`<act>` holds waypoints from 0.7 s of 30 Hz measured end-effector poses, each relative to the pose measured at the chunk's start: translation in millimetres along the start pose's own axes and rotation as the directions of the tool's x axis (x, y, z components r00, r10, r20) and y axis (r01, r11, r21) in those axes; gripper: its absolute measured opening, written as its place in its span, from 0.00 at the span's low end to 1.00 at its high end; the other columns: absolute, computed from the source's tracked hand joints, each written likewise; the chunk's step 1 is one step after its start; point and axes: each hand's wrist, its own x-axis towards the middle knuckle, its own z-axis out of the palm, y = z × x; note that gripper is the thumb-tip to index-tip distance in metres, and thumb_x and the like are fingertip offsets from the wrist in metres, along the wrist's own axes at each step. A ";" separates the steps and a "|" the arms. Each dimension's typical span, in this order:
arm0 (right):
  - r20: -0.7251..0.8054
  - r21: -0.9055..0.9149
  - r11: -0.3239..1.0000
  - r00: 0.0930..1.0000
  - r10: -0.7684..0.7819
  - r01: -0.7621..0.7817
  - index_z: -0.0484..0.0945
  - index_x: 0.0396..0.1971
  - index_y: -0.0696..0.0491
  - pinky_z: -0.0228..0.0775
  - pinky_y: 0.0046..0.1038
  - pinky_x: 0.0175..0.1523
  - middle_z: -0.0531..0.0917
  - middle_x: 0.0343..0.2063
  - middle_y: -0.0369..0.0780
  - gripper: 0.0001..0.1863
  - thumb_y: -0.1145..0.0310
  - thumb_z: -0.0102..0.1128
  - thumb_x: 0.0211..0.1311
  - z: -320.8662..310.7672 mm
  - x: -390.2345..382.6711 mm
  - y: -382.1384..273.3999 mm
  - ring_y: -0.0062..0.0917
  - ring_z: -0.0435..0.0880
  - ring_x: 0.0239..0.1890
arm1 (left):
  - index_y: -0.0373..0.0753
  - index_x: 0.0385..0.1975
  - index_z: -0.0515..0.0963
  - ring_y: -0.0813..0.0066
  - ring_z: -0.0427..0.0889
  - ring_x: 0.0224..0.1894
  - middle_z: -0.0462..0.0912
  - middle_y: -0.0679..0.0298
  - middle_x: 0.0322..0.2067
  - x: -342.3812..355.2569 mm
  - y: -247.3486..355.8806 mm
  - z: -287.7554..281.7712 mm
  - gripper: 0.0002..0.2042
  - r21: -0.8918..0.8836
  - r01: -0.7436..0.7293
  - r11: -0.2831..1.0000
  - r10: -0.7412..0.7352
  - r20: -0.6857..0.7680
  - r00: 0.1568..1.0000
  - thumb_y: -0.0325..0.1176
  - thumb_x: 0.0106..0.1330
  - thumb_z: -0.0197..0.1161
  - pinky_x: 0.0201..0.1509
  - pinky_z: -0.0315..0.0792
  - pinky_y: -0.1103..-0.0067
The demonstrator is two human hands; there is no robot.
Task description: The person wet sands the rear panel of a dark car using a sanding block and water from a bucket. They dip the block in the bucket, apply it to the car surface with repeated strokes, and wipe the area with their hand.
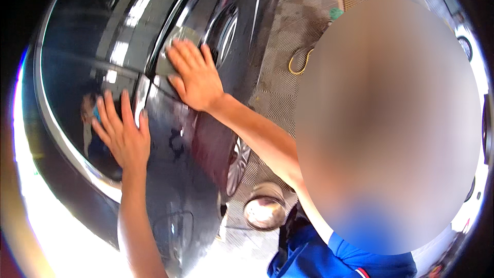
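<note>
My left hand (pixel 123 134) lies flat with spread fingers on the dark glass and bright trim of a glossy black car (pixel 170 190). It holds nothing. Farther forward and to the right, my right hand (pixel 198 77) presses a flat grey-green cloth (pixel 165 64) against the car's side, near a bright trim strip and a door handle (pixel 226 36). The cloth shows on both sides of the fingers; the part beneath them is hidden. Reflections cover the shiny panels.
A round bucket (pixel 264 211) stands on the patterned tile floor (pixel 280 80) beside the car. A yellow cord loop (pixel 298 67) and a small green object (pixel 336 14) lie farther off. A large blurred patch hides the right side. White vehicles show at the right rim.
</note>
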 end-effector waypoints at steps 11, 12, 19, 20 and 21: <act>0.039 -0.008 0.999 0.998 -0.052 0.052 0.59 0.77 0.51 0.41 0.50 0.82 0.60 0.78 0.45 0.38 0.54 0.56 0.72 9.4 -22.2 -17.2 0.40 0.54 0.80 | 0.49 0.76 0.65 0.53 0.50 0.82 0.56 0.57 0.79 -13.8 3.0 8.7 0.31 -0.040 0.027 0.999 -0.026 0.029 0.999 0.45 0.73 0.61 0.81 0.44 0.48; 0.114 -0.014 0.998 0.991 -0.065 0.067 0.58 0.78 0.49 0.40 0.50 0.82 0.58 0.79 0.44 0.39 0.54 0.57 0.71 10.0 -45.2 -17.9 0.40 0.54 0.81 | 0.50 0.74 0.67 0.54 0.52 0.81 0.58 0.57 0.78 -12.5 -3.1 10.4 0.30 -0.032 0.035 0.999 -0.035 0.016 0.999 0.47 0.74 0.61 0.81 0.46 0.49; 0.091 -0.008 0.991 0.987 -0.130 0.132 0.62 0.77 0.48 0.40 0.51 0.82 0.62 0.78 0.42 0.39 0.54 0.60 0.67 10.4 -22.2 -21.6 0.40 0.56 0.80 | 0.50 0.74 0.68 0.55 0.50 0.82 0.57 0.57 0.78 -22.2 0.2 10.3 0.30 -0.024 0.037 0.999 -0.037 0.002 0.999 0.49 0.74 0.59 0.81 0.45 0.48; 0.113 -0.013 0.993 0.987 -0.111 0.114 0.62 0.77 0.48 0.41 0.50 0.82 0.62 0.77 0.42 0.39 0.55 0.61 0.67 9.3 -45.3 -21.0 0.40 0.56 0.80 | 0.50 0.74 0.67 0.54 0.51 0.82 0.57 0.57 0.78 -19.8 5.8 10.2 0.30 -0.013 0.047 0.999 -0.046 0.055 0.997 0.48 0.74 0.60 0.80 0.45 0.48; 0.097 -0.014 0.992 0.987 -0.125 0.127 0.62 0.77 0.48 0.41 0.50 0.82 0.63 0.77 0.42 0.39 0.56 0.61 0.67 9.9 -53.5 -17.8 0.40 0.57 0.80 | 0.50 0.74 0.67 0.54 0.51 0.82 0.57 0.57 0.78 -21.4 3.2 8.0 0.30 -0.023 0.050 0.998 -0.048 0.059 0.997 0.48 0.74 0.60 0.80 0.45 0.47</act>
